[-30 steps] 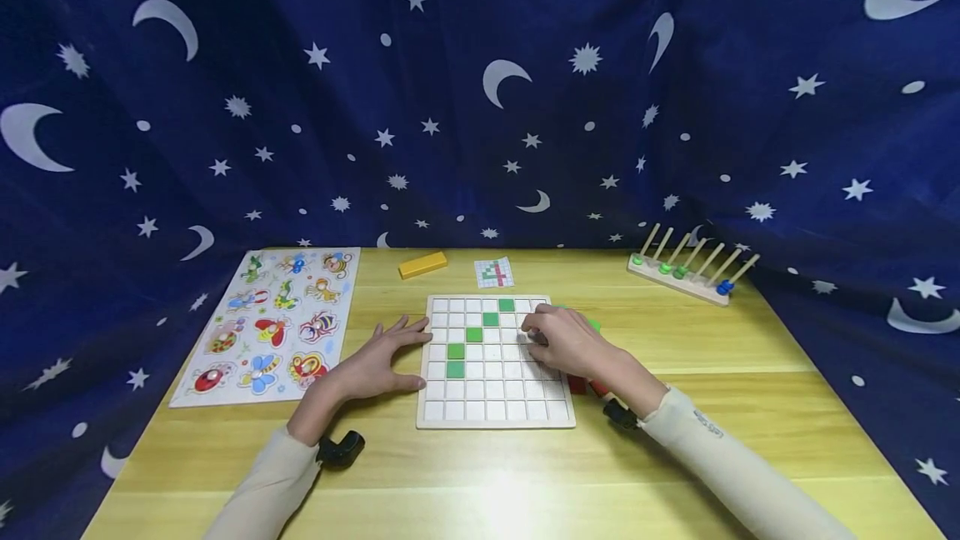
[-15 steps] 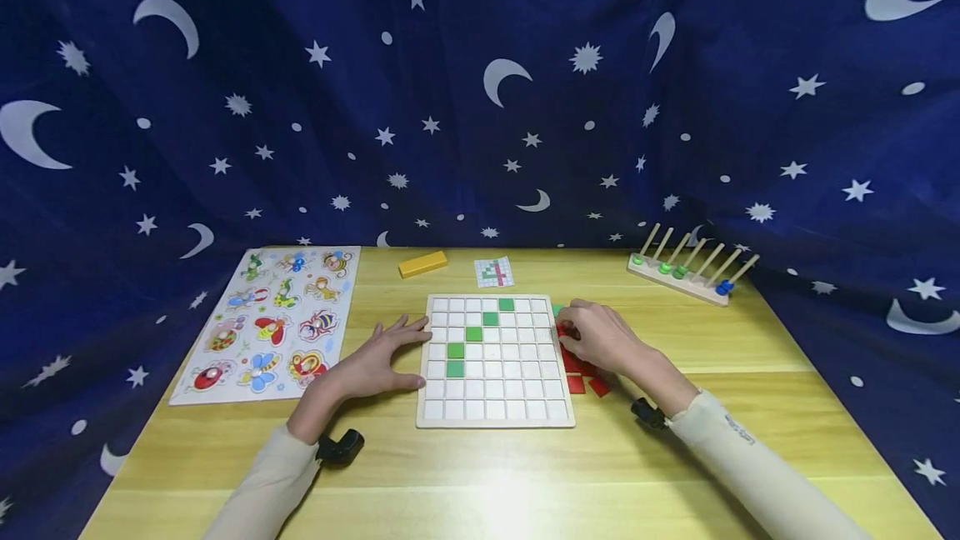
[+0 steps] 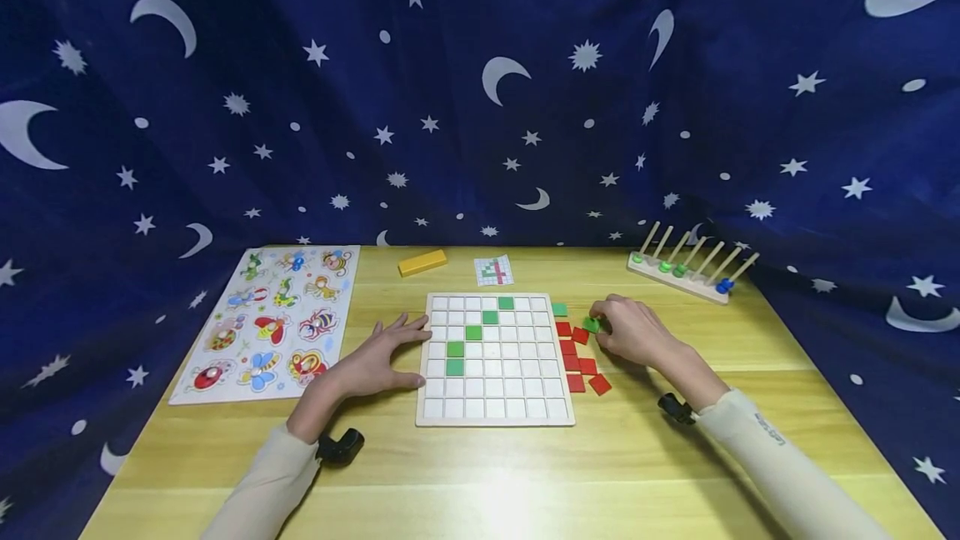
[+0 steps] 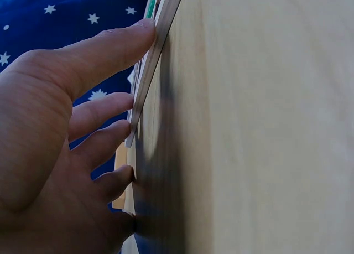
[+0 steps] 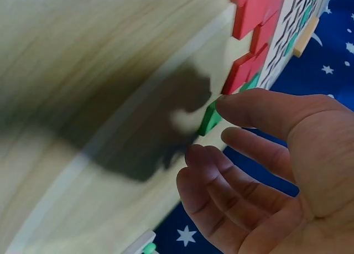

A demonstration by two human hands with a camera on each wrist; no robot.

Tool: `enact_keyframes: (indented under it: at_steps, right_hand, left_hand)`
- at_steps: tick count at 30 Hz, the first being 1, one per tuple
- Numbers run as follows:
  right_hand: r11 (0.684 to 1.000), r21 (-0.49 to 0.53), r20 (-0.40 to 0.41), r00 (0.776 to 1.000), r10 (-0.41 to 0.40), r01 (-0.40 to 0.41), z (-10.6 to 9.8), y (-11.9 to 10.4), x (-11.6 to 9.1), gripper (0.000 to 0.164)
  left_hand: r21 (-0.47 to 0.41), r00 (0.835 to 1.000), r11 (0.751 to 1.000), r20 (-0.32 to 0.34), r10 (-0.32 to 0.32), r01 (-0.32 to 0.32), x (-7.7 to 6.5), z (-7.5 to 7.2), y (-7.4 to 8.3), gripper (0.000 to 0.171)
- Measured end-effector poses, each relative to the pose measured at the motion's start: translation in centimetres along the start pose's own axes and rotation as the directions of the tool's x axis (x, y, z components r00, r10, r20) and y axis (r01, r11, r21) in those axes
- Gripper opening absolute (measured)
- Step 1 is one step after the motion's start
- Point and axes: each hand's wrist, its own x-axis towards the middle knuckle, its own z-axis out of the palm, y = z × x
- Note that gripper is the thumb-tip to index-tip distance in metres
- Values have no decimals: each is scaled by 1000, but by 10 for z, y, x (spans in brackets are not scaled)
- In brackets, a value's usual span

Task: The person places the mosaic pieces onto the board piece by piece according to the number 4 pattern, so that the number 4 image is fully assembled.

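Observation:
My left hand (image 3: 380, 359) is spread at the left edge of the white grid board (image 3: 495, 411). In the left wrist view, the thumb (image 4: 119, 43) and some fingertips touch the board's side. Several green tiles (image 3: 473, 332) lie in a stepped line on the board. To the board's right, my right hand (image 3: 633, 329) has its thumb and index fingertips at a loose green tile (image 3: 591, 325). The right wrist view shows the thumb tip on this green tile (image 5: 210, 119), with the index fingertip at its edge. The other fingers are bent, away from it.
Several red tiles (image 3: 570, 348) and another green tile (image 3: 560, 309) lie along the board's right side. Behind the board are a small pattern card (image 3: 494, 271) and a yellow block (image 3: 422, 263). An insect puzzle board (image 3: 255, 332) lies left; a peg stand (image 3: 675, 277) stands back right.
My right hand has moved right, from over the board's right side past the red tiles to the loose green tile, uncovering the red tiles. The left hand has stayed at the board's edge.

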Motion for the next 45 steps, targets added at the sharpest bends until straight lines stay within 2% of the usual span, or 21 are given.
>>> enact_keyframes:
  at_steps: [12,16,22,30,37,45]
  right_hand:
    - [1000,11,6,1000,-13,13,8,10,9,24]
    - [1000,22,13,1000,-18,18,7,11,10,24]
    - [999,34,-26,999,-38,39,0,6,12,23]
    - [997,34,-35,997,-75,76,-7,-20,15,23]
    - [988,40,-41,988,-150,151,1,-48,16,23]
    - [975,73,-5,978,-210,210,13,-80,17,22]
  left_hand:
    - [-15,1000,1000,0,5,-5,-1,1,1,74]
    - [-3,1000,1000,-1,14,-14,0,1,1,74]
    - [4,1000,1000,2,4,-4,0,0,0,73]
    - [4,1000,1000,-3,15,-15,-1,0,0,74]
    - [10,999,999,-2,32,-32,0,0,0,73]
    - [4,1000,1000,-4,25,-25,-1,0,0,73]
